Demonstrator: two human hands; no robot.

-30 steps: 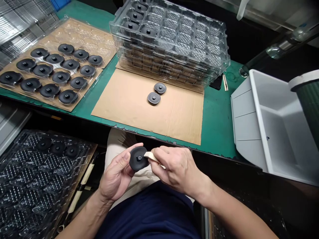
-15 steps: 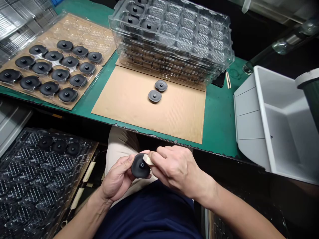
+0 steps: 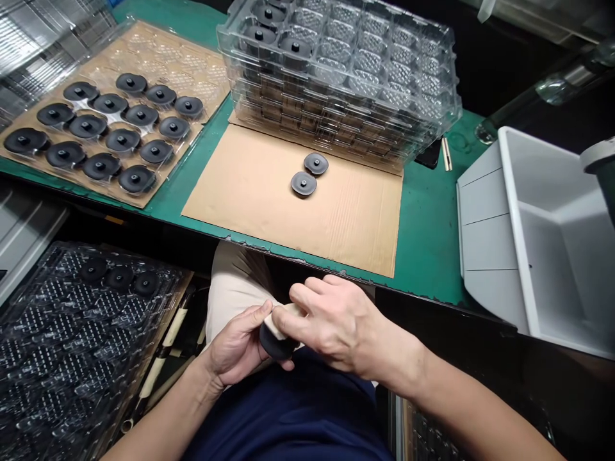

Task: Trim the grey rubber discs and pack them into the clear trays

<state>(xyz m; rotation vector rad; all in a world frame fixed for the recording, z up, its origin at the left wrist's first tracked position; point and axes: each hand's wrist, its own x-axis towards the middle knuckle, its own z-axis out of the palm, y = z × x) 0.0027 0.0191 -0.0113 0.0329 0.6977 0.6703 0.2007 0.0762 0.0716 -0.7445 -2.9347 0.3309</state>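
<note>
My left hand (image 3: 240,342) is closed around the edge of a black rounded disc-shaped part (image 3: 277,346), above my lap. A pale, cream-coloured pad or block (image 3: 276,325) is pinched in the fingers of my right hand (image 3: 331,320) and lies against the part's upper face. The pad and my fingers hide the part's central stud. Beyond the table edge, two similar black parts (image 3: 303,184) rest touching or nearly touching on a cardboard sheet (image 3: 355,218), studs upward.
At the left, a clear tray (image 3: 192,144) holds rows of black parts on cardboard. Stacked clear trays (image 3: 336,109) stand at the back of the green table (image 3: 427,224). A grey bin (image 3: 485,237) is at the right. Lower left, more trays (image 3: 72,358) hold several parts.
My right hand has moved the pale pad left across the part's face, covering the stud. The part now tilts and sits slightly lower. The view has shifted a little.
</note>
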